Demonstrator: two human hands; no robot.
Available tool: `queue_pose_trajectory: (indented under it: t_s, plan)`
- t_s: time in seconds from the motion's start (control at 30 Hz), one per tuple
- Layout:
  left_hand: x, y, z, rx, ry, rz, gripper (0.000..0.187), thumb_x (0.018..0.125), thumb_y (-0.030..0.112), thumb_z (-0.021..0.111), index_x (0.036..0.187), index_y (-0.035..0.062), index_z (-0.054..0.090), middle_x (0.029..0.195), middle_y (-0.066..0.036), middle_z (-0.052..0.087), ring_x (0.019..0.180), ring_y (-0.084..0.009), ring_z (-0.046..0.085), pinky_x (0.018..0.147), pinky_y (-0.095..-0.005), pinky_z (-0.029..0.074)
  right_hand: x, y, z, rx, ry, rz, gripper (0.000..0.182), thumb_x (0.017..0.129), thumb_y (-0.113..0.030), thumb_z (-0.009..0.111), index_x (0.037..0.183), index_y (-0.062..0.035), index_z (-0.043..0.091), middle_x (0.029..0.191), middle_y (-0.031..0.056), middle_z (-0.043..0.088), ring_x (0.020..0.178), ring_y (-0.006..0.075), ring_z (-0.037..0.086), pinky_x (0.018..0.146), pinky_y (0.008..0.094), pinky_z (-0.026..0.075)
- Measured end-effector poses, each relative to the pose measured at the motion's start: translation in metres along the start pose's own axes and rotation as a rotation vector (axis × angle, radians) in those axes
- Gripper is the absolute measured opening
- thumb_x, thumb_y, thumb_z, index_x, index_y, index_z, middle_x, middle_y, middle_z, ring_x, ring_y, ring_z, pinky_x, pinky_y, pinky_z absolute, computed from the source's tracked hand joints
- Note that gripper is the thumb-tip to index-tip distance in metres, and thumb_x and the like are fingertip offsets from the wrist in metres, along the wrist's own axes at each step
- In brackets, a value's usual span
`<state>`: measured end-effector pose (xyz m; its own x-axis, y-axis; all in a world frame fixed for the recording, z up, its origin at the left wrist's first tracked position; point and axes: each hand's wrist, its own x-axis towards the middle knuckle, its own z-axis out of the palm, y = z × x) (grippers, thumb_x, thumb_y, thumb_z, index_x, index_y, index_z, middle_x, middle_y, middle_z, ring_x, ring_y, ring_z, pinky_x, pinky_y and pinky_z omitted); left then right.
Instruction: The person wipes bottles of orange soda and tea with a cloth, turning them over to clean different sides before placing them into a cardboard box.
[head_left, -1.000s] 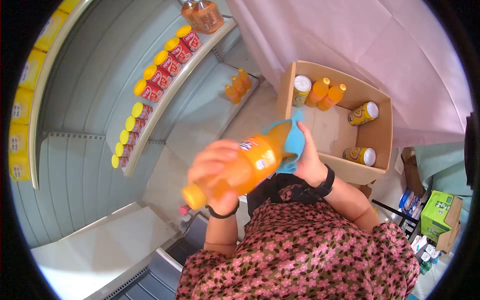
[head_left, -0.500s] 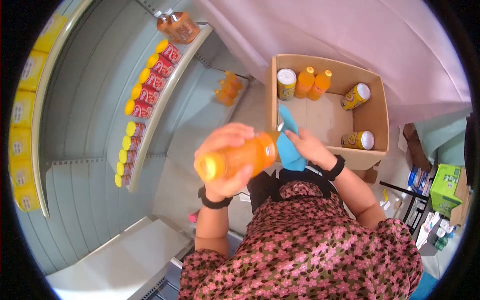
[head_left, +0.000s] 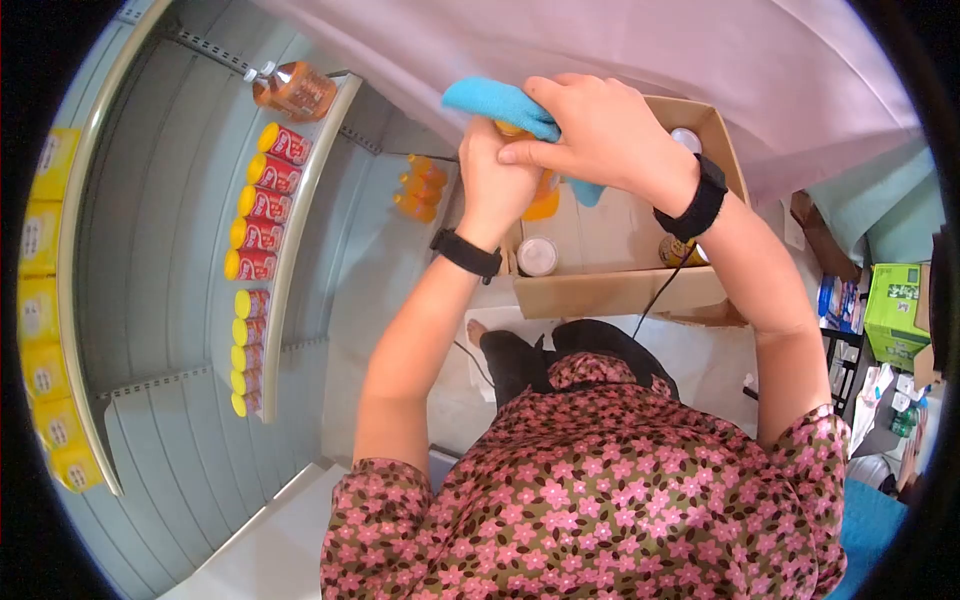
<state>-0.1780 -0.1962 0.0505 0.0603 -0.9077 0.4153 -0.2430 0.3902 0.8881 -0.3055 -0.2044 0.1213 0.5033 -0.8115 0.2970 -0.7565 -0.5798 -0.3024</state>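
Note:
My left hand (head_left: 495, 185) is wrapped round an orange drink bottle (head_left: 543, 203), raised above the near-left part of a cardboard box. Most of the bottle is hidden by my hands; part of its orange body shows below them. My right hand (head_left: 610, 130) grips a blue cloth (head_left: 495, 103) and presses it over the bottle's yellow top end. One end of the cloth hangs below my right hand. Both hands touch each other around the bottle.
The cardboard box (head_left: 610, 297) holds cans, including a white-lidded can (head_left: 538, 257) and a yellow can (head_left: 678, 250). At left, a shelf carries red yellow-lidded cans (head_left: 262, 204) and large bottles (head_left: 298, 90). Orange bottles (head_left: 420, 187) stand lower down. A green box (head_left: 893, 310) is at right.
Both hands have moved up and away from my body with the bottle. The cloth, apart from the bottle before, now lies against its top end. The view has shifted.

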Motion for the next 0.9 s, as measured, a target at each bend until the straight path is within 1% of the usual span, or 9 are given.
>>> queue_pose_trajectory:
  t_s: [0.17,0.23,0.37,0.43,0.47,0.53,0.63,0.67,0.9]
  plan:
    - [0.01,-0.012,0.022,0.201,0.017,0.048,0.025,0.065,0.009,0.063,0.086,0.0007,0.051,0.082,-0.017,0.06,0.075,-0.0349,0.057,0.063,-0.039,0.046,0.011,0.023,-0.001,-0.139,-0.107,0.046,0.047,0.07,-0.047,0.066,0.08,-0.003,0.053,0.069,0.0152,0.057,0.068,0.0349,0.057,0.058,0.0415,0.046]
    - [0.011,0.004,0.025,0.052,-0.065,-0.143,0.026,0.065,0.009,0.063,0.086,0.0007,0.051,0.081,-0.017,0.059,0.085,-0.0345,0.056,0.069,-0.0407,0.045,0.012,0.033,-0.004,-0.07,-0.099,-0.046,0.044,0.071,-0.043,0.066,0.079,-0.0021,0.053,0.068,0.0153,0.056,0.068,0.0348,0.056,0.059,0.0406,0.045]
    - [0.007,-0.012,0.034,-0.028,-0.144,-0.128,0.033,0.065,0.008,0.063,0.094,0.0012,0.051,0.092,-0.018,0.056,0.094,-0.0332,0.053,0.077,-0.0389,0.043,0.012,0.046,-0.009,0.045,-0.114,-0.164,0.039,0.07,-0.035,0.068,0.078,-0.0006,0.051,0.072,0.0149,0.057,0.069,0.0341,0.055,0.061,0.0383,0.045]
    - [0.002,-0.005,0.029,0.018,-0.161,0.26,0.045,0.066,0.008,0.065,0.107,0.0015,0.048,0.107,-0.016,0.051,0.099,-0.0291,0.051,0.083,-0.0366,0.042,0.011,0.053,-0.018,0.199,-0.128,-0.238,0.032,0.068,-0.022,0.068,0.084,0.0008,0.053,0.076,0.0138,0.057,0.07,0.0306,0.054,0.064,0.0351,0.044]
    - [0.003,-0.009,0.025,0.02,-0.163,0.263,0.045,0.066,0.008,0.065,0.107,0.0015,0.048,0.107,-0.016,0.051,0.099,-0.0291,0.051,0.083,-0.0366,0.042,0.01,0.057,-0.022,0.199,-0.124,-0.239,0.032,0.068,-0.022,0.068,0.084,0.0008,0.053,0.076,0.0138,0.057,0.07,0.0306,0.054,0.064,0.0351,0.044]
    - [0.004,-0.027,0.011,-0.29,-0.437,0.033,0.064,0.064,0.011,0.071,0.12,0.0015,0.041,0.116,-0.014,0.044,0.104,-0.0268,0.048,0.092,-0.0369,0.038,0.007,0.067,-0.028,0.326,-0.147,-0.343,0.031,0.065,-0.014,0.065,0.091,0.0009,0.056,0.079,0.0129,0.056,0.071,0.0274,0.053,0.066,0.0324,0.044]
    - [0.012,-0.046,0.004,-0.371,-0.712,-0.155,0.073,0.062,0.012,0.075,0.125,0.0015,0.038,0.116,-0.012,0.046,0.109,-0.0245,0.046,0.097,-0.0363,0.035,0.009,0.072,-0.039,0.422,-0.235,-0.349,0.035,0.063,-0.011,0.063,0.096,0.0007,0.056,0.083,0.0124,0.056,0.073,0.0255,0.053,0.068,0.0311,0.044]
    - [0.008,-0.05,0.008,-0.541,-0.731,-0.333,0.077,0.061,0.01,0.076,0.128,0.0027,0.037,0.118,-0.011,0.047,0.112,-0.0238,0.045,0.099,-0.0356,0.034,0.009,0.071,-0.042,0.42,-0.236,-0.35,0.035,0.063,-0.011,0.063,0.096,0.0007,0.056,0.083,0.0124,0.056,0.073,0.0255,0.053,0.068,0.0311,0.044]
    - [-0.012,-0.054,0.04,-0.515,-0.615,-0.288,0.085,0.059,0.003,0.079,0.129,0.0036,0.032,0.122,-0.006,0.046,0.114,-0.0209,0.045,0.094,-0.0355,0.039,0.0,0.073,-0.041,0.205,-0.324,-0.164,0.043,0.065,-0.022,0.068,0.099,0.0001,0.055,0.086,0.0152,0.058,0.08,0.0304,0.054,0.071,0.035,0.045]
